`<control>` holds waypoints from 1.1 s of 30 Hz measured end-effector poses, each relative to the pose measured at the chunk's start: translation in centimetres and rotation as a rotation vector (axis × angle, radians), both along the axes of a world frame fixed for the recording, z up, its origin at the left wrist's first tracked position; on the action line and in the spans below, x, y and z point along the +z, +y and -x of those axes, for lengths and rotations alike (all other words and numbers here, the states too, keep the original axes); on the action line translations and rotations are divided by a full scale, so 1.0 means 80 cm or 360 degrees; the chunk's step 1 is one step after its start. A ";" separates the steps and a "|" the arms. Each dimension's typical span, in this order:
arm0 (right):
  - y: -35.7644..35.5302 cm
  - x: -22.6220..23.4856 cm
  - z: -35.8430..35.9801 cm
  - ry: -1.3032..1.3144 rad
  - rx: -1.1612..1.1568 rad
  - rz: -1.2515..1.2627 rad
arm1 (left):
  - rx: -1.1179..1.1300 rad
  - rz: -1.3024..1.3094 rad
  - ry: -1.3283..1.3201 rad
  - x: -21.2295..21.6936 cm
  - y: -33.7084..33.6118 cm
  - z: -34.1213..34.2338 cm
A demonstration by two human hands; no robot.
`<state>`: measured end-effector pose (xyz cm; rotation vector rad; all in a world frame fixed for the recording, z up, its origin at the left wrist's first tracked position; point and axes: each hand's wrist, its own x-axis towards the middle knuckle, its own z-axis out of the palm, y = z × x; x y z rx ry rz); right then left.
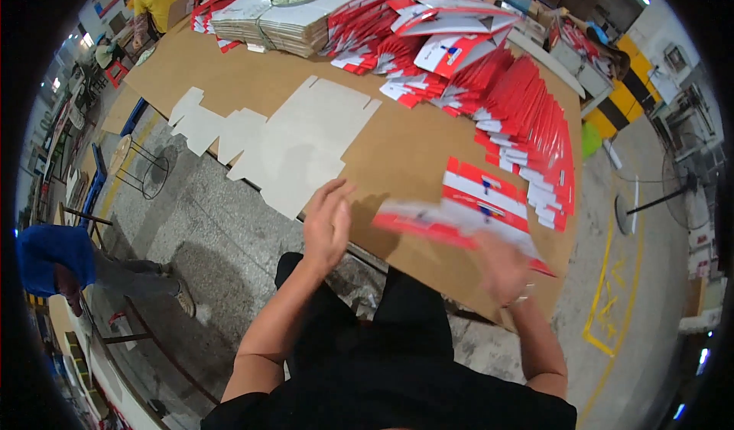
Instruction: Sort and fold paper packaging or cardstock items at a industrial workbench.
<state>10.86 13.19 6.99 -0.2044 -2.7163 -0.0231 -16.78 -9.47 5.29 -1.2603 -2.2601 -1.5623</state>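
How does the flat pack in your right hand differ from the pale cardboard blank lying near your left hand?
The red-and-white carton is printed in colour; the pale blank is plain off-white. The carton is lifted over the brown table in the right hand and blurred; the blank lies flat, overhanging the table's near edge, sharp and apart from the open left hand. The blank looks larger. Both are flat, unfolded cardboard.

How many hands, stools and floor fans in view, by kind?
Hands of the person wearing the camera: 2, left hand open, right hand blurred, at a red-and-white carton blank
Round stools: 1
Standing floor fans: 1
Total: 4
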 end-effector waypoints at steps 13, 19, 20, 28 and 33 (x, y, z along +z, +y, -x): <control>0.241 0.272 0.355 0.1053 0.0368 -0.0789 | -0.0071 0.0642 0.0445 -0.087 0.066 0.028; 0.357 0.194 0.487 0.0658 0.0191 -0.0604 | -0.0134 0.0559 0.0358 -0.090 0.072 0.020; 0.352 0.183 0.502 0.0485 0.0110 -0.0526 | -0.0122 0.0609 0.0331 -0.087 0.068 0.020; 0.330 0.129 0.542 0.0041 -0.0458 -0.0270 | -0.0090 0.0595 0.0310 -0.078 0.069 0.024; 0.297 0.146 0.542 0.0320 -0.0365 -0.0456 | -0.0101 0.0527 0.0324 -0.082 0.069 0.026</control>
